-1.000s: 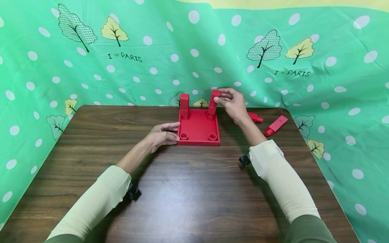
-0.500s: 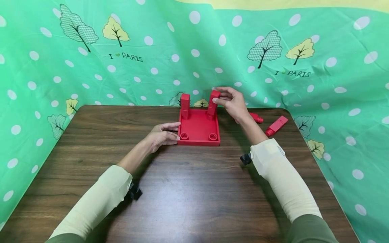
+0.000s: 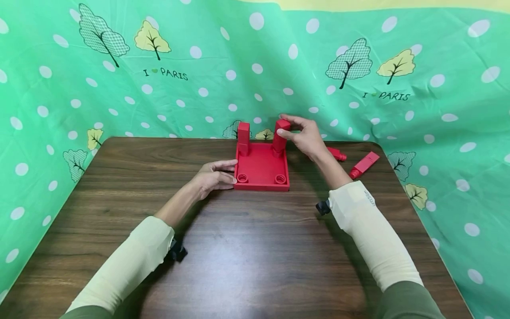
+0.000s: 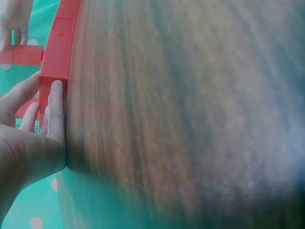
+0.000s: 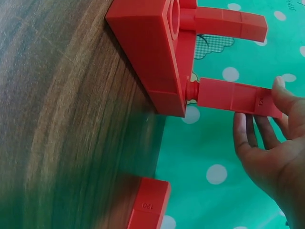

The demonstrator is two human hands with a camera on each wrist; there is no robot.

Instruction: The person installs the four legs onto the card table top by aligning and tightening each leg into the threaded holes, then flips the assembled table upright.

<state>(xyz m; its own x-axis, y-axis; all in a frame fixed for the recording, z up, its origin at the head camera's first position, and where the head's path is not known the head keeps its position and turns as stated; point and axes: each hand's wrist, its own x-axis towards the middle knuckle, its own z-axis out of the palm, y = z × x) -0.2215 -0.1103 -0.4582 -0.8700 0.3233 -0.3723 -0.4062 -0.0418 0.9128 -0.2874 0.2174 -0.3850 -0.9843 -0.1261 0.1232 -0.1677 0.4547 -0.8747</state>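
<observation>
One red post (image 3: 244, 139) stands at the far left corner of a red tray (image 3: 261, 170) on the desk (image 3: 239, 248); the right hand (image 3: 307, 137) pinches a second post (image 3: 280, 144) at the far right corner, while the left hand (image 3: 209, 179) rests outstretched against the tray's left wall.

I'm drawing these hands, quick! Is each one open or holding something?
Left hand: open, touching the red tray.
Right hand: closed, holding a red block near its top.

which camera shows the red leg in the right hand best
The right wrist view: it shows the red leg large, with its threaded end. In the head view it is smaller, partly covered by the right hand; in the left wrist view, the frame edge cuts it off.
</observation>
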